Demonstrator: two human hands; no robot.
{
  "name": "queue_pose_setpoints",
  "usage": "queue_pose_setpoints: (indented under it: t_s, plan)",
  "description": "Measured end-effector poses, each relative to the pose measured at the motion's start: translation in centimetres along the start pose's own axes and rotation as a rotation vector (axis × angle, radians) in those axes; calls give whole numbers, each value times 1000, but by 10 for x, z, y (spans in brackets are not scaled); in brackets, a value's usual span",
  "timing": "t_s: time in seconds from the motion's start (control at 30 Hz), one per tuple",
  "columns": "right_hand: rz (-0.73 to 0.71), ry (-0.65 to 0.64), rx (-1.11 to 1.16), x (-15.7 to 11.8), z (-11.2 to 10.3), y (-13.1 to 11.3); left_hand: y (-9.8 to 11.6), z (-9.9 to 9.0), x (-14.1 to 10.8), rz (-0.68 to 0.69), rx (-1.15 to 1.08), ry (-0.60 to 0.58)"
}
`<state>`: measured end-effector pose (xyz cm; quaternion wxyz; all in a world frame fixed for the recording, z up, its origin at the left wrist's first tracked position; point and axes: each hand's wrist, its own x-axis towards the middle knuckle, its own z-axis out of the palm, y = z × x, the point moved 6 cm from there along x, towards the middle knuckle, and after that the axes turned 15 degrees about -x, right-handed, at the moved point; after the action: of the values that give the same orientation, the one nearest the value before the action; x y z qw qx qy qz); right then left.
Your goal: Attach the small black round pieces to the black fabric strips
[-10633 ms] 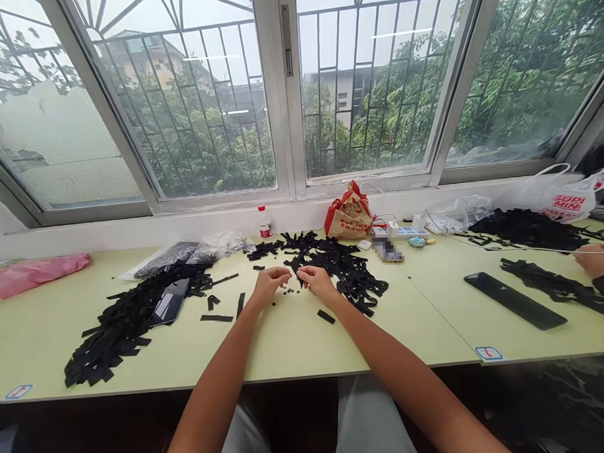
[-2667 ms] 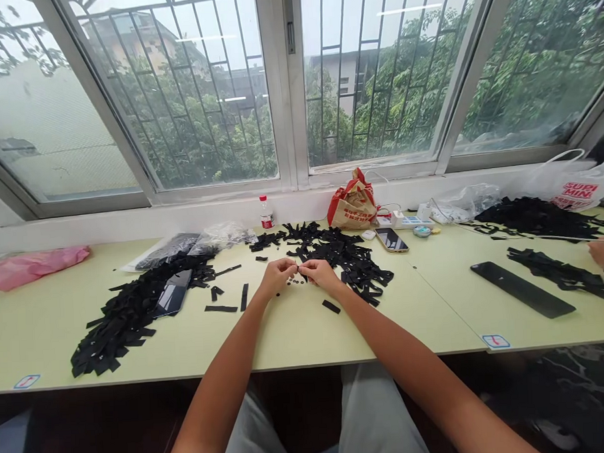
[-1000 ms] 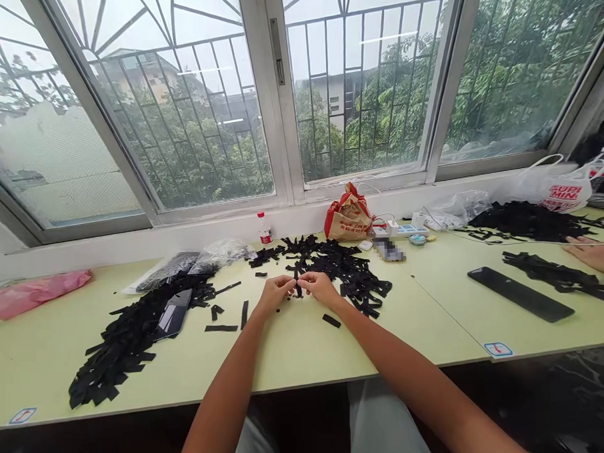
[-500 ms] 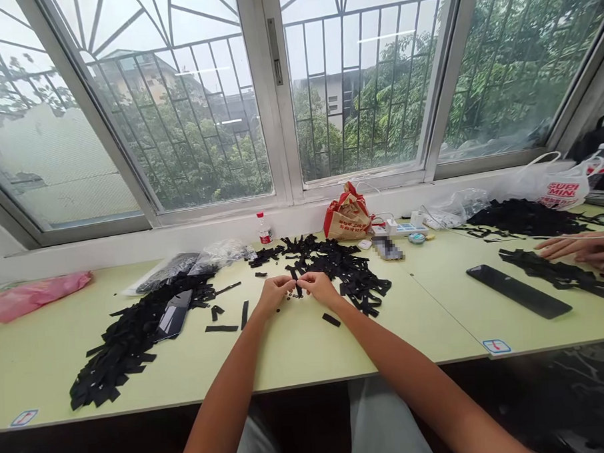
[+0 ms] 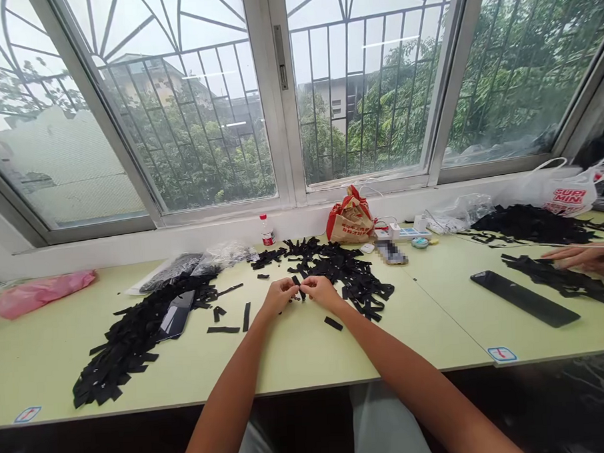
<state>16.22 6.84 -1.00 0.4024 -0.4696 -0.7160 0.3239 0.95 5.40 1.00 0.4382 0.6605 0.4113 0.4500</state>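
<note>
Both hands meet near the middle of the pale green table (image 5: 288, 360). My left hand (image 5: 280, 296) pinches a short black strip (image 5: 301, 294) from its left side. From the right, my right hand (image 5: 319, 292) has its fingertips closed on the same strip. Small dark round pieces lie under the fingertips, partly hidden. Just behind and to the right spreads a loose pile of black strips (image 5: 357, 277). A single strip (image 5: 333, 323) lies by my right wrist, and several others lie left of my left hand.
A long heap of black strips (image 5: 121, 344) lies at left beside a dark flat device (image 5: 176, 315). Behind stand a small bottle (image 5: 267, 231) and a paper bag (image 5: 350, 219). At right, another person's hand (image 5: 586, 257) touches black strips near a long black object (image 5: 524, 298).
The camera view has shifted slightly. The black strip between my hands now tilts more. At right, the other person's hand has moved a little over the strips.
</note>
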Motion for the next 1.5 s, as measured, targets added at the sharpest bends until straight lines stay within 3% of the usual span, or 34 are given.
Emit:
queue_pose_setpoints:
  t_s: [0.4,0.73,1.0,1.17,1.27,1.33,1.5]
  plan:
    - [-9,-35,7,1,2,2,2,1,-1,-27,-12,-46]
    - [13,-19,8,-3,-1,-5,4,2,-1,4,-33,-14]
    - [-63,111,-104,1,-6,-2,2,2,2,115,70,107]
    - [-49,102,-73,2,-6,-1,9,4,-1,189,177,144]
    - [34,50,88,3,-3,4,10,1,-2,196,222,187]
    - [132,32,203,3,-2,11,8,-5,-2,165,293,276]
    - [277,113,410,5,-9,24,-1,-17,-5,42,523,448]
